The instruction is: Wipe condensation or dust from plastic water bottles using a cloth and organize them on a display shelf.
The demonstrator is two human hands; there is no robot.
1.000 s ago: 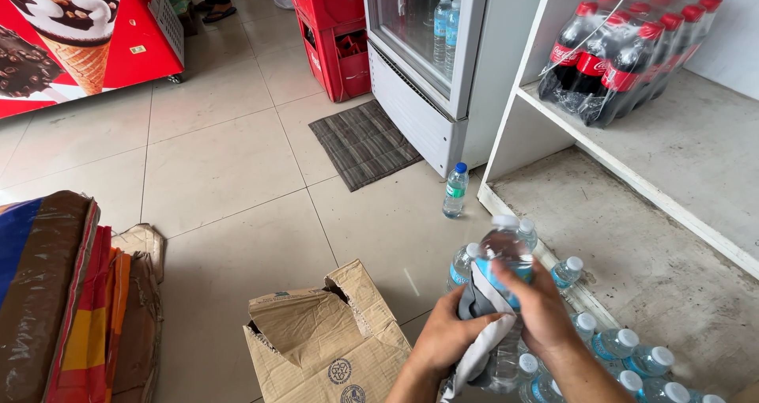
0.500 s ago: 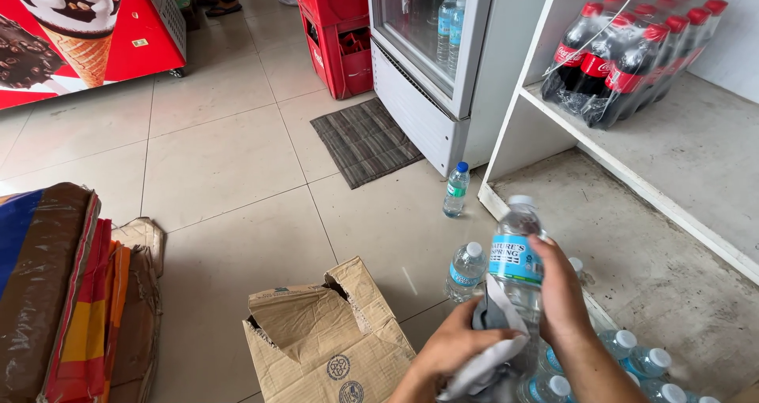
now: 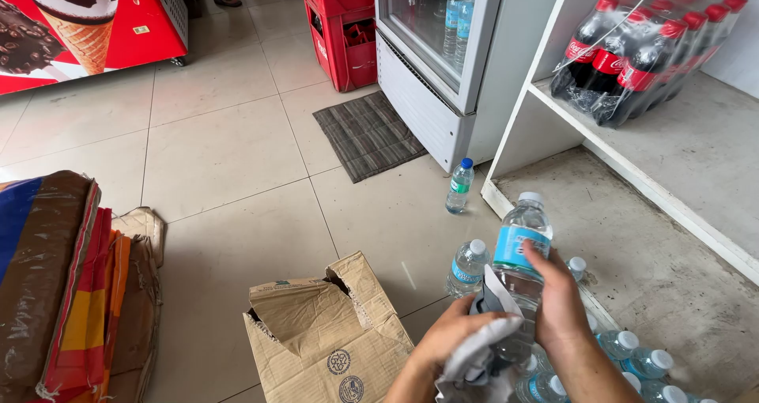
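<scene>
My right hand [image 3: 561, 304] is wrapped around a clear water bottle [image 3: 520, 253] with a white cap and a blue label, holding it upright, fingers closed on its lower half just under the label. My left hand [image 3: 451, 344] sits just left of it and a little lower, gripping a bunched white-and-grey cloth [image 3: 484, 348] that presses against the bottle's base. Beyond my left hand, a short bottle [image 3: 467, 267] with a white cap stands on the floor tiles, and further ahead a blue-capped bottle [image 3: 459, 186] stands alone near the foot of the glass-door fridge [image 3: 443, 63]. Below and to the right of my right hand, more small capped bottles [image 3: 632, 359] lie clustered on the bottom shelf [image 3: 672, 269]. To the left of my left hand sits an open, crumpled cardboard box [image 3: 324, 332]. On the shelf well above my right hand is a wrapped pack of dark cola bottles [image 3: 640, 47] with red caps.
</scene>
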